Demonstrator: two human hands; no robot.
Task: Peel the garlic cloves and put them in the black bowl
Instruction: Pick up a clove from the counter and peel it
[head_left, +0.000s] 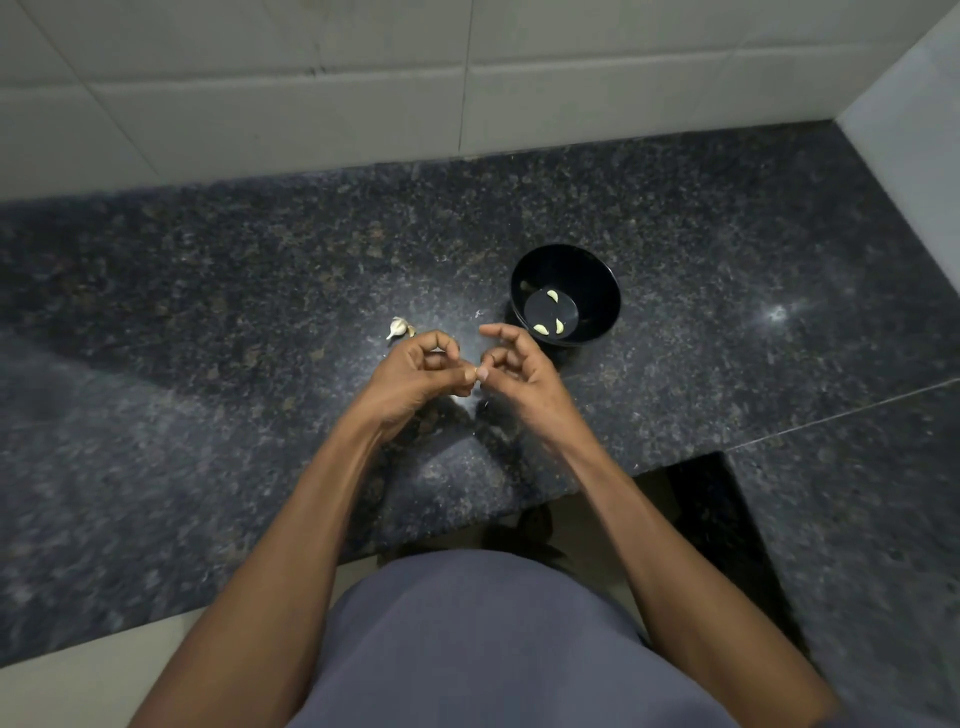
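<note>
Dark speckled polished granite bench (260, 291), bounded behind by a pale tiled wall (311, 93), with a notch cut into its near edge at right. Broad bare stone to left and right of the hands. Left hand (415, 374) and right hand (511, 371) raised over the bench, fingertips meeting, both pinching one small pale garlic clove (474, 375), mostly hidden. Round glossy black bowl (566, 293) just beyond the right hand, holding three peeled yellowish cloves (543, 328). Papery white garlic piece (399, 327) lying beyond the left hand.
</note>
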